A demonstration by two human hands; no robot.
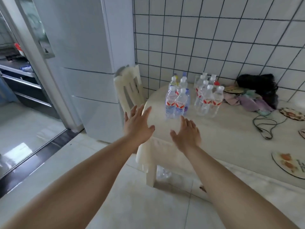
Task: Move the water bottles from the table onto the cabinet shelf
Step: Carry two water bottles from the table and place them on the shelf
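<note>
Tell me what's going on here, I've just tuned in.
A person is reaching both arms toward the water bottles on the table. The left hand and right hand are both open with fingers spread, holding nothing. The bottles stand upright in two clusters: the left cluster nearest the hands, the right cluster beside it. None has been picked up yet. A pile of cloth, a cable and plates also lie on the table.
</note>
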